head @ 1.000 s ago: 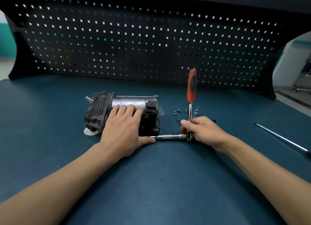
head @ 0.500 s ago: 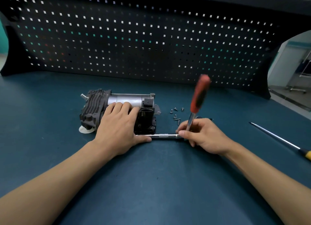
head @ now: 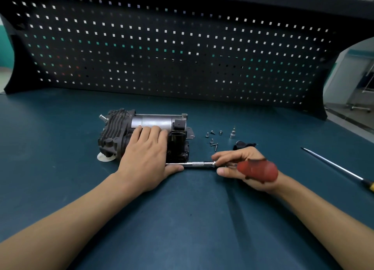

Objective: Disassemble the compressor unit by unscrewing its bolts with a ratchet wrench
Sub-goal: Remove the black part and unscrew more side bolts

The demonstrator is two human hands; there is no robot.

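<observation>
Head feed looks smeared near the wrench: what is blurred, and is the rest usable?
Head view: the ratchet wrench is motion-blurred at its red handle, over the right hand; compressor, left hand and loose screws are sharp; the wide-angle lens bows the pegboard; light is even, shadows soft.

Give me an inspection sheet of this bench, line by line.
Surface: dark teal bench mat.
Job's things: compressor unit on the mat; ratchet wrench, red handle blurred, its extension bar reaching the unit's near side.
Clutter: loose screws, socket bit, black part, screwdriver, white disc under the unit.
Grips: left hand flat on the compressor unit; right hand holds the ratchet wrench near its head.
Cables: nothing seen.
Surroundings: black pegboard behind the bench.
</observation>
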